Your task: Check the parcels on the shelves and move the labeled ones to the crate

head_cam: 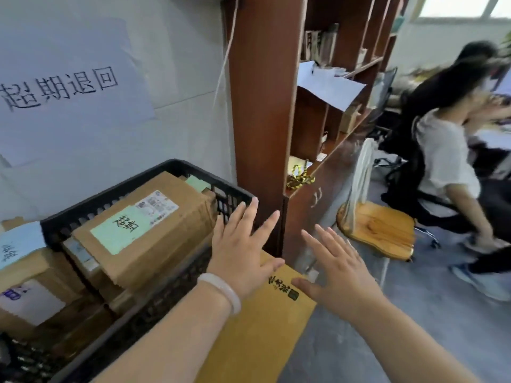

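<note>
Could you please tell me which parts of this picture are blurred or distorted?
Head view: the seated person at right is smeared by blur; the bookshelf leans with wide-angle distortion; the window top right is washed out; the green label in the crate is legible.

A white wall (179, 78) is hung with a handwritten paper sign (69, 87). A brown wooden shelving unit (260, 106) is stood beside it. A wooden stool (381, 230) is set on the grey floor (414, 341). Daylight is admitted through a window (456, 6).
</note>
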Motion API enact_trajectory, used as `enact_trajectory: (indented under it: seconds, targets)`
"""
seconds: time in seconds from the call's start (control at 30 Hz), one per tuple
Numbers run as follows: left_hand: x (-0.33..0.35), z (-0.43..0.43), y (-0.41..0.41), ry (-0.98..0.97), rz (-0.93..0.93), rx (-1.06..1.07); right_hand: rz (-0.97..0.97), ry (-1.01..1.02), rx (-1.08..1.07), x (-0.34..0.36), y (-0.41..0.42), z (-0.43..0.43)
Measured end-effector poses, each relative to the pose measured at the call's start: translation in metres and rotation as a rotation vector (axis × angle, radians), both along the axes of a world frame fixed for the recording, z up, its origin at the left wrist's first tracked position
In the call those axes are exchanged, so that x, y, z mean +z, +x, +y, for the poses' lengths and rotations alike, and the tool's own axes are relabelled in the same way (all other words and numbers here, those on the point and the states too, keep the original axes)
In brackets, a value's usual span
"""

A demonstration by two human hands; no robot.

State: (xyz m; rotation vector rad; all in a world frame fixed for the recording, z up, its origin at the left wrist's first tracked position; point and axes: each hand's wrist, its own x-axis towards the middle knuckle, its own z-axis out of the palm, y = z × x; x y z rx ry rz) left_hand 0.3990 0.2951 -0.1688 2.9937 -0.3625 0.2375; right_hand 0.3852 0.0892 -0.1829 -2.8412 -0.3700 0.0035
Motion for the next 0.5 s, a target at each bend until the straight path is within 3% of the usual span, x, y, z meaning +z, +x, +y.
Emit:
enact_trajectory:
  seconds: [0.2,0.5]
  targets:
    - [-0.010,-0.110,-0.003,0.067,0.098,-0.321,-0.014,-0.060,-0.265,-0.007,-0.064,-0.105]
    - [-0.017,-0.285,-0.046,0.138,0.097,-0.649,0.066,-0.114,-0.653,-0.021,-0.165,-0.237]
